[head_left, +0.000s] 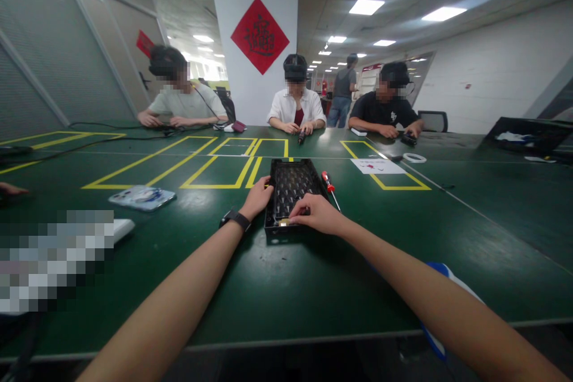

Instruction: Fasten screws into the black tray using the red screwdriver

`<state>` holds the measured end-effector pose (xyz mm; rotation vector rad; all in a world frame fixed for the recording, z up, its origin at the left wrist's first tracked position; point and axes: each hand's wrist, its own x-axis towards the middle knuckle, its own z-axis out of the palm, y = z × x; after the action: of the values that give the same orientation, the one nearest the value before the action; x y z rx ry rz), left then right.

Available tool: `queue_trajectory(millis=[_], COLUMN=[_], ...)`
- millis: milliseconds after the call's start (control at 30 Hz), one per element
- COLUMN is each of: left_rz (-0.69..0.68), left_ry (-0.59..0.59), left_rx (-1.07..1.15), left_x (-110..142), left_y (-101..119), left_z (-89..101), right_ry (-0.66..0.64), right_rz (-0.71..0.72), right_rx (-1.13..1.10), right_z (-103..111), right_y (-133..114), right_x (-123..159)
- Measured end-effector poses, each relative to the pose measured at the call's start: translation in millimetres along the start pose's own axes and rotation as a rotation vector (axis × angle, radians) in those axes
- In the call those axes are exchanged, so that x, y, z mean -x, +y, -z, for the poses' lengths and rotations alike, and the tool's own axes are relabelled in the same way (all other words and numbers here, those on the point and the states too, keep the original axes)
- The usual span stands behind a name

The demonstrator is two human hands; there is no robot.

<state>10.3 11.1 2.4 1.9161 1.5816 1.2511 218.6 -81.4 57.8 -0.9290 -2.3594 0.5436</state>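
In front of me a black rectangular case (295,177) lies on the green table, with rows of small pointed metal pieces, much like screwdriver bits, standing in it. My left hand (258,198), a dark watch on its wrist, grips the case's left side. Over the near end my right hand (316,213) is closed in a pinch; what its fingertips hold is too small to make out. Just by those fingertips, a small yellowish piece (283,223) shows in the case's near compartment. A screwdriver (329,184) with a red and white handle lies right of the case.
A phone (142,197) lies to the left. Beyond the case, yellow tape outlines mark the table (250,286). A printed sheet (378,166) and a white ring (414,158) are at the right. Several people sit across, hands on small objects. Blue-and-white material (441,270) shows beside my right forearm.
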Motion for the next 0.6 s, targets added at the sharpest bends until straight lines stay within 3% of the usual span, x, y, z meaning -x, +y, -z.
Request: queue_trajectory(millis=[600], left_rz=[0.001], left_ry=[0.002], left_rx=[0.016], left_x=[-0.2], left_y=[0.5], left_z=[-0.7], right_ry=[-0.017], right_rz=[-0.004], right_rx=[-0.018], right_z=[-0.6], right_y=[-0.2], right_x=[0.5])
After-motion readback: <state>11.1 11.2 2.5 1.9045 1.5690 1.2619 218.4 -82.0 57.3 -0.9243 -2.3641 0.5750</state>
